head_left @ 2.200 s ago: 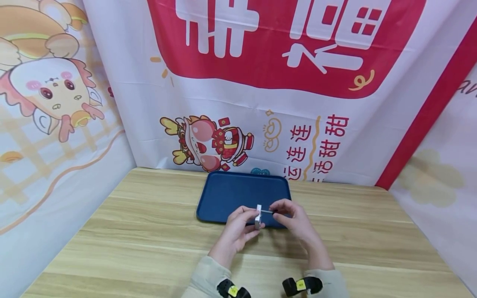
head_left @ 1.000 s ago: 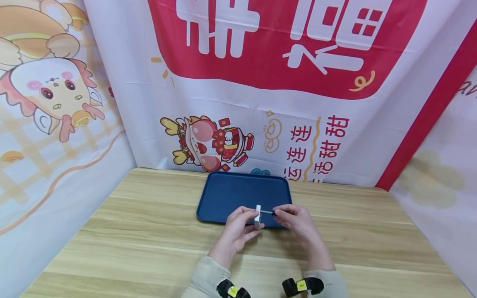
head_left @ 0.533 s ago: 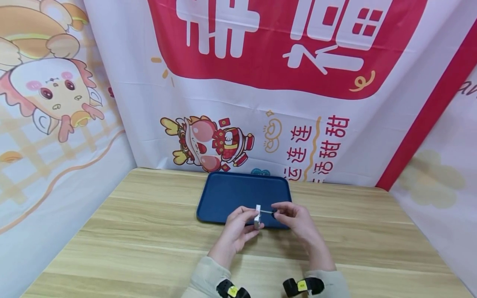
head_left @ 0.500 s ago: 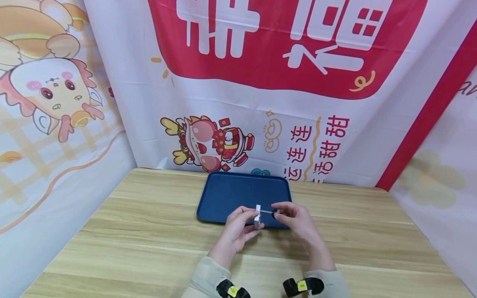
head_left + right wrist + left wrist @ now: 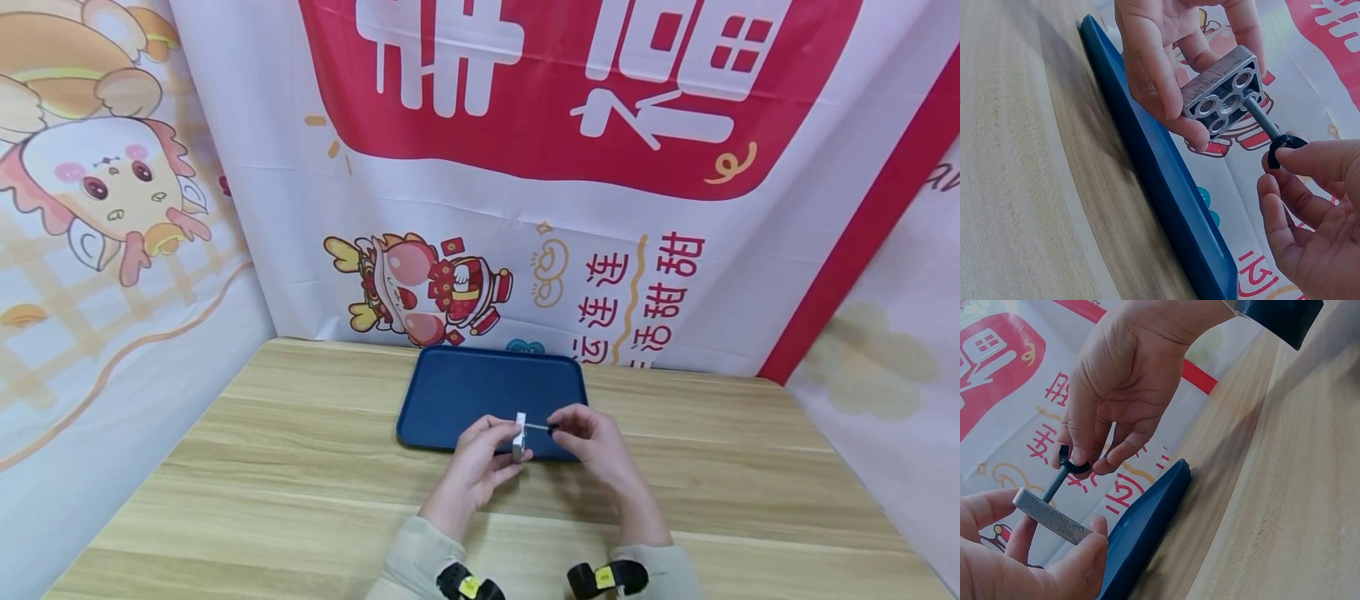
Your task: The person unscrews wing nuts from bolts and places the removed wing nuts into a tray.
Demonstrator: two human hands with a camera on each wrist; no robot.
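My left hand (image 5: 474,465) grips a small silver metal block (image 5: 1218,78) by its edges, above the near edge of the tray. In the right wrist view, the block's face shows several round holes and dark recesses. A wing bolt (image 5: 1055,484) with a threaded shank and a black winged head stands out from one corner of that face, its end in a hole. My right hand (image 5: 600,450) pinches the black head between thumb and index finger; its other fingers are loosely bent. How deep the shank sits inside the block is hidden.
A dark blue tray (image 5: 487,387) lies on the wooden table (image 5: 315,467) beneath and behind the hands. Printed cloth (image 5: 420,192) hangs behind the table and at both sides. Each wrist wears a black strap with a camera (image 5: 609,577).
My right fingers have shifted round the black head, bending further in at about one second ago and then spreading back out. The left hand and the block have stayed nearly still.
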